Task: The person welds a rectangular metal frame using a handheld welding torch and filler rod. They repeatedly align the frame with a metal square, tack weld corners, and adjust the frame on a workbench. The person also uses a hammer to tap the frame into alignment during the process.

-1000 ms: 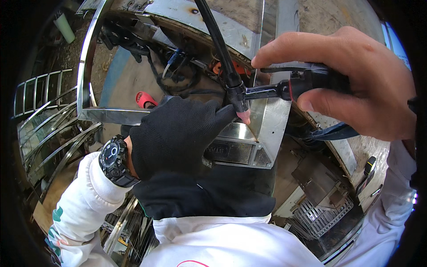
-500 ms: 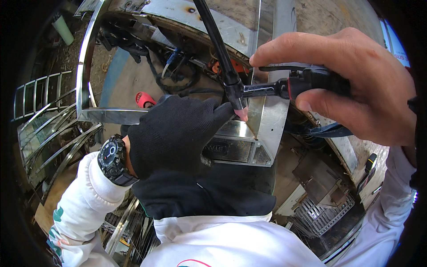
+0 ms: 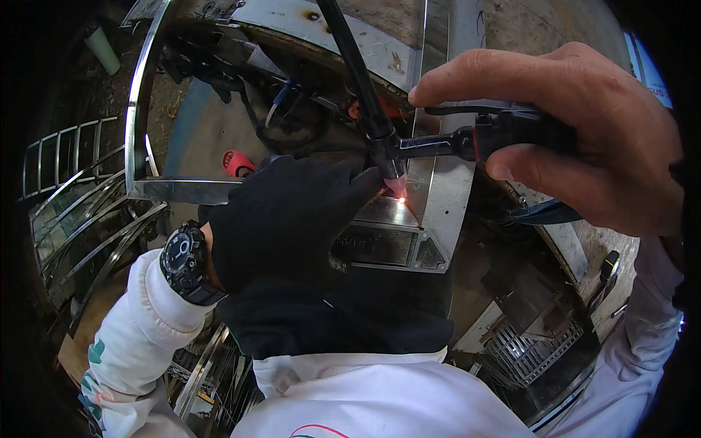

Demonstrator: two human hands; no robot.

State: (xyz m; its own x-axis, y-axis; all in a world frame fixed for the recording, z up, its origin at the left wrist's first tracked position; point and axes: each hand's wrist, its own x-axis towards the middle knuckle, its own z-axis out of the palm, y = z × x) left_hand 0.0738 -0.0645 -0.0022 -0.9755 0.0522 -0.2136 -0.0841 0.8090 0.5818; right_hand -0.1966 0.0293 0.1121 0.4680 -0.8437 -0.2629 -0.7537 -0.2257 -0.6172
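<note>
My right hand (image 3: 584, 139) is bare and closed round the black handle of a TIG welding torch (image 3: 438, 146), with its index finger stretched along the top lever. The torch's pink nozzle (image 3: 395, 185) points down at a corner of a shiny metal frame (image 3: 391, 212), where a small bright arc glows. My left hand (image 3: 281, 215), in a black glove, is wrapped over the frame's tube, its fingertips beside the nozzle. Against the tube's near side lies a flat grey angle holder (image 3: 431, 255) with a dark textured middle, partly under the glove. The glove hides the left fingers' undersides.
Curved metal racks (image 3: 95, 212) stand at the left. A red slipper (image 3: 237, 163) shows on the floor beyond the frame. At right are a worn wooden tabletop (image 3: 562, 241), a yellow-black tool (image 3: 608, 266) and a white wire basket (image 3: 529, 350). Black cables hang beneath the far table.
A bright arc has lit at the torch tip, and the surroundings look darker. Both hands and the torch have stayed almost in place.
</note>
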